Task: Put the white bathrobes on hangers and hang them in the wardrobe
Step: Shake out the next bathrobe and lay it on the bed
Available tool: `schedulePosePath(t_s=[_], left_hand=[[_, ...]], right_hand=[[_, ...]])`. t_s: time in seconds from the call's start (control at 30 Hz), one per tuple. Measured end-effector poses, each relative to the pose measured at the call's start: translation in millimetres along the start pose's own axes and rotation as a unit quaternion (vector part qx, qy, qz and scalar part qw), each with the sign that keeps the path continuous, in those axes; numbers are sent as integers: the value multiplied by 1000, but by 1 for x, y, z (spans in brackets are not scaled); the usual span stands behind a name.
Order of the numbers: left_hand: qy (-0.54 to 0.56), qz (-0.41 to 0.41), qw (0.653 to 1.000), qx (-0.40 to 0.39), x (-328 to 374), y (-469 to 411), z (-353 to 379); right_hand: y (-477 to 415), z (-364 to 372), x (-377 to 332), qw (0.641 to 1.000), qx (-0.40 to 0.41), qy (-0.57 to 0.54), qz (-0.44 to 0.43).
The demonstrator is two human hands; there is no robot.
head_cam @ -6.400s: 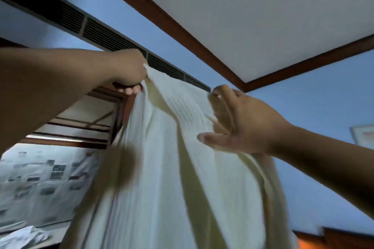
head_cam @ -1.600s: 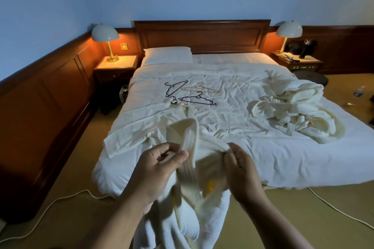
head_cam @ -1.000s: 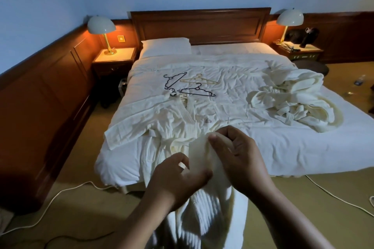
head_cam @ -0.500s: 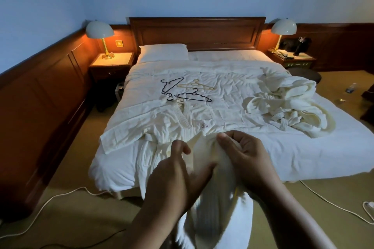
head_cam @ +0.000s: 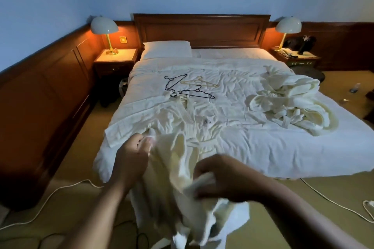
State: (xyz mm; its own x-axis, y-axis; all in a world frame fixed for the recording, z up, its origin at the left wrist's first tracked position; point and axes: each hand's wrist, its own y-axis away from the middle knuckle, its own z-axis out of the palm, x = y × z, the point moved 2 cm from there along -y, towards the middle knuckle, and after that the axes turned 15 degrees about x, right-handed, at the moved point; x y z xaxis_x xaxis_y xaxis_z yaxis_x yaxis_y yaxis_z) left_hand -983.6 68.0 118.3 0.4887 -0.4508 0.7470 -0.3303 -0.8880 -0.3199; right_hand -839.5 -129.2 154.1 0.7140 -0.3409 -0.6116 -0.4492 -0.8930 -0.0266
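The left hand (head_cam: 131, 160) pinches a fold of the white bathrobe (head_cam: 178, 123) at the foot of the bed (head_cam: 263, 147), thumb and fingers closed on the cloth. The right hand (head_cam: 226, 178), lower and closer to the camera, is curled round a bunched wad of the same robe. It is motion-blurred, so I cannot tell which fingers carry the load.

From both grips the robe runs away toward 12 o'clock. Its collar end lies flat on the duvet, its long axis goes 12 to 6, and its skirt spills off the mattress edge between the forearms. One sleeve lies out toward 9 o'clock.

Right at the collar, still at 12 o'clock, lie the hangers (head_cam: 197, 92), dark wire ones and a pale one, touching or overlapping each other. Judged from this, the coming move turns on that line: the hangers sit straight beyond the collar, well apart from both hands, with the left hand the nearer.

A second bathrobe (head_cam: 287, 103) sits in a heap at 2 o'clock, apart from the first.

The robe's hem is cut off by the bottom edge. The exact hanger count is hard to read in the tangle. No wardrobe is in view.
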Motion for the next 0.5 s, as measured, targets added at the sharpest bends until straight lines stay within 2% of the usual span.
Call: schedulePosePath(t_s=[0.03, 0.07, 0.1, 0.13, 0.17, 0.2, 0.27, 0.3, 0.33, 0.4, 0.43, 0.47, 0.5], left_hand=[[8, -2, 1000, 24, -8, 1, -4], [10, 0, 999, 39, -15, 1, -7], [9, 2, 999, 43, -24, 3, -10], [11, 11, 999, 39, -30, 6, -10], [13, 20, 999, 29, -33, 9, -9], [12, 28, 999, 19, -34, 10, -6], [20, 31, 999, 0, -38, 12, -2], [35, 24, 999, -2, -40, 10, -3], [38, 12, 999, 0, -43, 7, -5], [15, -7, 1000, 17, -54, 0, -12], [13, -12, 1000, 16, -61, -3, -14], [24, -10, 1000, 7, -65, -7, -15], [37, -7, 999, -6, -68, -11, -16]], right_hand=[[-11, -12, 13, 997, 74, 6, 39], [-21, -31, 31, 974, 202, 6, 103], [-27, -45, 42, 932, 328, 28, 150], [-27, -49, 45, 896, 410, 38, 168], [-26, -42, 38, 888, 436, 20, 145], [-27, -28, 21, 913, 398, 11, 90], [-25, 7, -17, 974, 226, 7, -5], [-28, 14, -23, 980, 199, 7, -17], [-38, 10, -16, 970, 241, -6, 15], [-52, -9, -6, 905, 409, -27, 113], [-54, -10, -6, 884, 446, -30, 135], [-55, -5, -13, 899, 419, -31, 128], [-57, 8, -22, 931, 351, -17, 98]])
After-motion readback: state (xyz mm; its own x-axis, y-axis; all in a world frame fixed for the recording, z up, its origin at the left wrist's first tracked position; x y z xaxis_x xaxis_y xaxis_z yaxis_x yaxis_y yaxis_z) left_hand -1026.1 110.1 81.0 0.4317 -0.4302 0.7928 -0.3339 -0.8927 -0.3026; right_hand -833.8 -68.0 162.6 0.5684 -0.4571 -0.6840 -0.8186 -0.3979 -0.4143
